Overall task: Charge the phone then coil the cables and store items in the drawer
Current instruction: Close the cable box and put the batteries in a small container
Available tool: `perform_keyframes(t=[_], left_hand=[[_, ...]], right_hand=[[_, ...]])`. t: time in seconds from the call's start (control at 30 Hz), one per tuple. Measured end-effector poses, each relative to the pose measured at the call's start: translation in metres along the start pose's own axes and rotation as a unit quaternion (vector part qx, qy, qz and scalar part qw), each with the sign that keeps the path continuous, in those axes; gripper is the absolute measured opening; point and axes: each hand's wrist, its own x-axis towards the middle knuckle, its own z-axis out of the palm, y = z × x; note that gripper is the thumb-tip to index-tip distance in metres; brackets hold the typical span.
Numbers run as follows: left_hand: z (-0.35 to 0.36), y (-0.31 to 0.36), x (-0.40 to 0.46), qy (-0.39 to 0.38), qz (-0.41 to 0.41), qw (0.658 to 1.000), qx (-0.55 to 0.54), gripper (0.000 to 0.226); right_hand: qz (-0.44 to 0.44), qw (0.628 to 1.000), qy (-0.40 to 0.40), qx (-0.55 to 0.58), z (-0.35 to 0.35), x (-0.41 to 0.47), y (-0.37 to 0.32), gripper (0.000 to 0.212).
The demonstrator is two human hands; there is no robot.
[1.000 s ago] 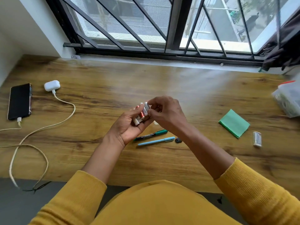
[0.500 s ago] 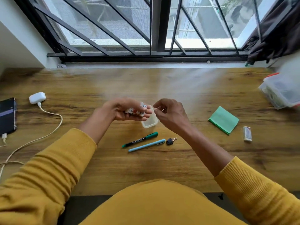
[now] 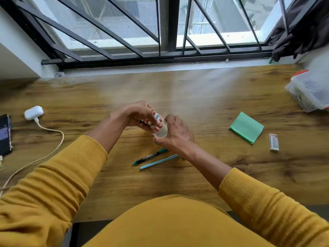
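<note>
My left hand (image 3: pixel 137 114) grips several small batteries (image 3: pixel 155 118) at the middle of the wooden desk (image 3: pixel 204 97), palm turned down. Beside it my right hand (image 3: pixel 176 132) holds a small clear plastic cup (image 3: pixel 162 130) that stands on the desk, thumb and fingers around its sides. The batteries hang just over the cup's mouth. At the far left lies a black phone (image 3: pixel 5 134) with a plug at its lower end. A white earbuds case (image 3: pixel 33 112) sits near it, joined to a white cable (image 3: pixel 51 138) that runs off the desk's left front.
A green-capped marker (image 3: pixel 150 156) and a light blue pen (image 3: pixel 159 161) lie below my right hand. Right of them are a green notepad (image 3: pixel 246 127) and a small silver lighter (image 3: pixel 273 142). A clear plastic box (image 3: pixel 310 91) stands at the far right edge. Window bars rise behind.
My left hand turned palm-down with the batteries and moved over the cup. My right hand let go of the batteries and took hold of the cup. The view shifted right.
</note>
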Motion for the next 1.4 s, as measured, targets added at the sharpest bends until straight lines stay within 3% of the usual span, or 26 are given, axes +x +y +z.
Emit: perform_keyframes(t=[0.23, 0.63, 0.8, 0.9, 0.97, 1.27, 1.4], left_hand=[[0.013, -0.005, -0.001, 0.053, -0.001, 0.999, 0.000, 0.026], [0.032, -0.014, 0.005, 0.152, 0.000, 0.986, -0.062, 0.033], [0.035, -0.020, 0.007, 0.178, 0.005, 0.982, -0.068, 0.015], [0.035, -0.024, 0.010, 0.194, 0.016, 0.979, -0.058, 0.026], [0.035, -0.025, 0.010, 0.194, 0.021, 0.980, -0.044, 0.032], [0.039, -0.021, 0.008, 0.201, 0.026, 0.979, 0.029, 0.019], [0.044, -0.025, 0.011, 0.222, 0.036, 0.974, 0.016, 0.013]], right_hand=[[-0.086, 0.993, -0.075, -0.006, -0.022, 0.016, 0.019, 0.082], [-0.068, 0.997, 0.008, 0.039, -0.013, 0.004, 0.026, 0.074], [-0.065, 0.990, 0.077, 0.103, -0.004, -0.004, 0.036, 0.037], [-0.057, 0.989, 0.068, 0.121, -0.003, -0.004, 0.036, 0.023], [-0.052, 0.989, 0.060, 0.128, -0.004, -0.001, 0.036, 0.022], [-0.041, 0.981, 0.110, 0.155, -0.010, 0.004, 0.024, 0.022], [-0.056, 0.988, 0.121, 0.080, -0.013, 0.005, 0.018, 0.019]])
